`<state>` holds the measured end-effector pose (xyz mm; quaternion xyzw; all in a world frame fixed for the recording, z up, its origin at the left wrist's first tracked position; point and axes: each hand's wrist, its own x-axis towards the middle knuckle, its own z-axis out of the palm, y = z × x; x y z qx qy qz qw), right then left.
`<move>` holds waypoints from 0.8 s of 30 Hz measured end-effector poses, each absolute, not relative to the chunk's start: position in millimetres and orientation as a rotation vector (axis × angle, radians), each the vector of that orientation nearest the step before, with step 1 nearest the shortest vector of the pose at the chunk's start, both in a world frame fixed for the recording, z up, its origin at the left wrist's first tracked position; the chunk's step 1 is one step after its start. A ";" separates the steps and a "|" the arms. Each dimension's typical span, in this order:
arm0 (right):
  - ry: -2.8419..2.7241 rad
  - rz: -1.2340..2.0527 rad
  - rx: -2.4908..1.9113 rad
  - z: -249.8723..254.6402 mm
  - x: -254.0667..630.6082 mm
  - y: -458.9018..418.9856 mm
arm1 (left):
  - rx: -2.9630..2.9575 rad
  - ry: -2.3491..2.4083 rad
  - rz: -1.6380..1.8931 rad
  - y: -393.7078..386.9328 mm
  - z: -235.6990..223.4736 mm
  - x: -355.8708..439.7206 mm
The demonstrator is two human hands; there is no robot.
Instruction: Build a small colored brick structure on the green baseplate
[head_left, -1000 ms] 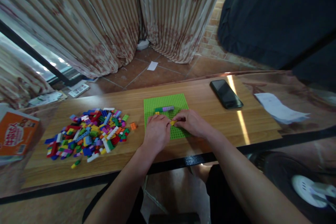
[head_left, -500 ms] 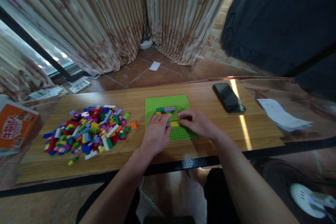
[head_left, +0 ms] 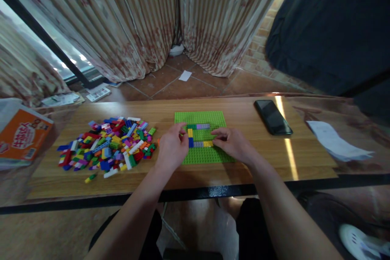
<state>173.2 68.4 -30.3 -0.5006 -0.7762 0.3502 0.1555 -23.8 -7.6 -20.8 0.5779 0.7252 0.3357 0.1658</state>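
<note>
A green studded baseplate (head_left: 210, 156) lies on the table in front of me, with toy bricks set on it in a bracket shape. The far row (head_left: 198, 126) runs green, purple and grey. Down the left side are a yellow brick (head_left: 190, 133) and a blue brick (head_left: 191, 142). Grey bricks (head_left: 198, 144) and a yellow brick (head_left: 208, 144) make up the near row. My left hand (head_left: 172, 145) is beside the left side of the shape, thumb and fingers apart. My right hand (head_left: 233, 143) rests at the near row's right end, fingers parted, thumb close to the yellow brick.
A heap of mixed bricks (head_left: 112, 142) spreads over the table's left part, with a small yellow-green piece (head_left: 90, 178) in front of it. A black phone (head_left: 273, 117) lies to the right, and white paper (head_left: 338, 140) beyond it. An orange-and-white box (head_left: 26, 136) stands far left.
My left hand has drawn back leftward off the bricks, uncovering the blue and yellow ones. My right hand stays by the near row's right end. The view has shifted slightly.
</note>
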 end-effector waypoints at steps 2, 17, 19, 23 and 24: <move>-2.220 0.990 -1.437 -30.5 172.5 68.2 | 1.578 2.104 0.861 -6.9 -19.2 -25.6; -2.166 1.026 -1.489 -35.0 168.8 71.0 | 1.620 2.123 0.622 -8.1 -22.4 -18.2; -2.167 1.029 -1.491 -35.8 168.6 71.5 | 1.618 2.147 0.600 -8.9 -23.1 -16.7; -2.155 1.023 -1.488 -34.7 168.0 71.4 | 1.715 2.214 0.683 -10.6 -26.5 -12.1; -2.150 1.024 -1.490 -34.5 167.9 71.3 | 1.788 2.203 0.735 -10.9 -27.7 -10.5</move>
